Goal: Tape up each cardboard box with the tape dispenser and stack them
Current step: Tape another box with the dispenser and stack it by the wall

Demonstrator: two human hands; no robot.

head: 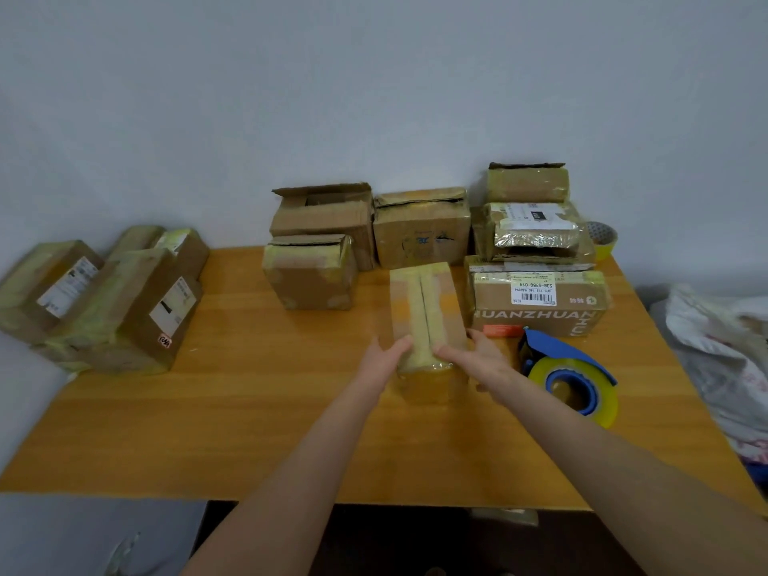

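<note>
Narrow box point(426, 309), tape-yellowed with a dark seam running lengthwise along its top, lies at the centre of the bench point(249, 409). The left hand point(388, 355) and right hand point(478, 355) clasp its near end from either side. A taped stack point(104, 301) sits at 9 o'clock by the left edge with open surface from 6 to 9, open-flapped boxes point(324, 226) crowd 11 to 1, a printed box point(540, 309) stands just beside at 2, and the tape dispenser point(569, 376) lies near the right hand at 4.

A wooden table point(249, 430) bears cardboard boxes point(311, 280), a blue tape dispenser point(569, 376) and a yellow tape roll point(602, 239).
</note>
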